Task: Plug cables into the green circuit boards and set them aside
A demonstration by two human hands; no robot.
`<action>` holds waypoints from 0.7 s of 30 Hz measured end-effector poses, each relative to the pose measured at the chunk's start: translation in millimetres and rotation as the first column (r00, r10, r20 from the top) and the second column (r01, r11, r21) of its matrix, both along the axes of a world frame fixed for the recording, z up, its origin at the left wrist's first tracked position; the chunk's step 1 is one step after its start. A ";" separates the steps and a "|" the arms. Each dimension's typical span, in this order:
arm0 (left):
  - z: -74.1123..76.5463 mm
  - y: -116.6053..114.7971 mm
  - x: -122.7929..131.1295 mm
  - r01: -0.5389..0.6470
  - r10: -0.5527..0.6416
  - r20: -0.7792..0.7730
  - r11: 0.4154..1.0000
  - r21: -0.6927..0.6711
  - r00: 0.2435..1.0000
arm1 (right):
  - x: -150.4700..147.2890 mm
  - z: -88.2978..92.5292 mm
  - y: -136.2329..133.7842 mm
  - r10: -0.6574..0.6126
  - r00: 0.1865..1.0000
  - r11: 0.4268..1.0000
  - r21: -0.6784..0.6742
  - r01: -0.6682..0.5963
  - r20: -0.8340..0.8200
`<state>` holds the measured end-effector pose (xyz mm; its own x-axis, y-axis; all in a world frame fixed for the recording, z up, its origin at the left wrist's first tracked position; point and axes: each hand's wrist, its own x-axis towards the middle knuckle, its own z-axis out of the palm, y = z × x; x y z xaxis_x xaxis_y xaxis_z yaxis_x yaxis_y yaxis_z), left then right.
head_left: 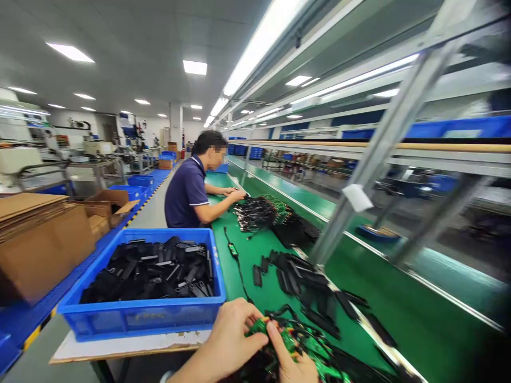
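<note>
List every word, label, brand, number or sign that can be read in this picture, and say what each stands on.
Moulded lettering on the blue plastic crate: too blurred to read.
Markings on the green circuit boards: too small to read.
White tag on the metal upright: no readable writing.
Nothing else can be read.

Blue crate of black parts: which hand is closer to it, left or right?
Left. The left hand is close by the blue crate's near corner, pinching a green circuit board; the right hand is farther off to the crate's right, among the boards.
</note>
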<state>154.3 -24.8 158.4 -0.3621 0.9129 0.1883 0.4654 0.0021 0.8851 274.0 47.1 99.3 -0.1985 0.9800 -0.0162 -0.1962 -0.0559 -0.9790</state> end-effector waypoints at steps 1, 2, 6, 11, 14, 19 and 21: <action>-1.3 0.5 1.4 0.006 -0.006 0.013 1.000 0.000 1.000 | -1.3 0.2 -1.9 0.009 0.999 0.999 -0.038 -0.010 -0.030; -2.7 1.1 1.9 0.017 -0.017 0.029 1.000 0.002 0.999 | -2.8 1.3 -3.9 0.030 0.998 0.997 -0.065 -0.034 -0.062; -7.5 3.1 0.5 0.042 -0.043 0.027 0.999 0.033 0.999 | -6.5 10.0 -11.2 0.106 0.984 0.992 -0.053 -0.114 -0.141; -14.1 2.3 7.3 0.028 -0.014 -0.225 0.998 0.059 0.974 | -6.9 9.1 -15.4 0.025 0.992 1.000 -0.015 -0.027 -0.123; -21.4 3.8 16.1 -0.034 0.063 -0.399 0.996 0.081 0.915 | -8.4 0.7 -15.7 -0.064 0.991 0.998 -0.027 0.061 -0.118; -30.4 8.9 28.0 -0.072 0.150 -0.577 0.985 0.155 0.803 | -14.5 -4.0 -19.8 -0.122 0.979 0.988 -0.115 0.104 -0.166; -28.3 10.7 29.5 -0.058 0.125 -0.598 0.990 0.130 0.792 | -16.8 -0.5 -22.7 -0.123 0.970 0.981 -0.173 0.087 -0.210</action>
